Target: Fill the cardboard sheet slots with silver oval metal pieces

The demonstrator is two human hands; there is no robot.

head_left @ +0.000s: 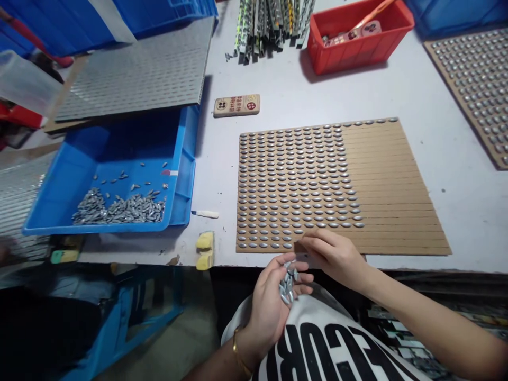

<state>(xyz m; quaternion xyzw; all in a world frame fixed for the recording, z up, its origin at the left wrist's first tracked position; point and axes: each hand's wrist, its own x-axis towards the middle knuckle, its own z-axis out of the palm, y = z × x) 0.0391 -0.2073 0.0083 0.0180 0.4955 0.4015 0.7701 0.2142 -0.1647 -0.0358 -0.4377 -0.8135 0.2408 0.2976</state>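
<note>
Bare left hand (268, 315), bare right hand (333, 257): one each. Handful silver oval pieces (288, 286): one. Red plastic crate (337, 58): one. Blue plastic tray (174, 174): one. Slotted tan cardboard boards (397, 185): three.

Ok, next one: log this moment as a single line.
left hand: cupped, holds silver oval pieces | right hand: at lower edge of grooved cardboard board | board: rows filled from left

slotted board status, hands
Left hand cupping silver oval studs. Right hand pinched at near edge of slotted cardboard board. Studs fill board's left part.

Surface: your white work table (468, 222)
In front of you: a grooved cardboard board (392, 211) set with silver studs (293, 196)
Left: a blue plastic crate (178, 174)
Ahead: a red plastic crate (329, 58)
</note>
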